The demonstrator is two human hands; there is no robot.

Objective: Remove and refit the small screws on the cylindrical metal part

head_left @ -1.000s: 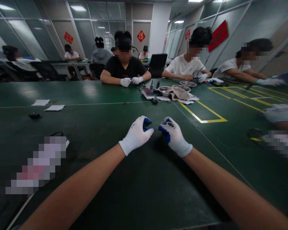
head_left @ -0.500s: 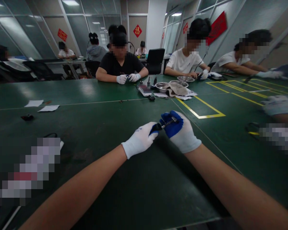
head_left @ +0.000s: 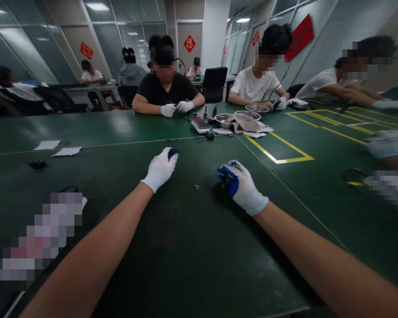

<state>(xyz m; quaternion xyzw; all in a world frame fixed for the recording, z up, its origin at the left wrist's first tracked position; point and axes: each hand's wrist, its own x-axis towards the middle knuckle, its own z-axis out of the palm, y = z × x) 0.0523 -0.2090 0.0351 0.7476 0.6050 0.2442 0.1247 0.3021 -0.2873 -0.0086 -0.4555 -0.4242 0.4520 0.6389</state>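
My left hand (head_left: pixel 161 168), in a white glove with blue palm, is closed round a dark object (head_left: pixel 173 153), of which only a small part shows. To the right, over the green table, my right hand (head_left: pixel 240 184) has its fingers curled round a dark, thin metal tool (head_left: pixel 224 181), mostly hidden by the glove. Between the hands, a few tiny metal rings (head_left: pixel 197 187) lie close together on the tabletop (head_left: pixel 192 247).
Metal bowls (head_left: pixel 223 119) with a grey cloth (head_left: pixel 243 123) stand beyond my hands. White papers (head_left: pixel 67 151) and a small black object (head_left: pixel 37 164) lie at left. A co-worker's gloved hand (head_left: pixel 388 144) is at right, by yellow tape (head_left: pixel 293 159).
My hands have moved apart, the left one up and to the left, the right one slightly down. The tiny rings now show on the table between them.
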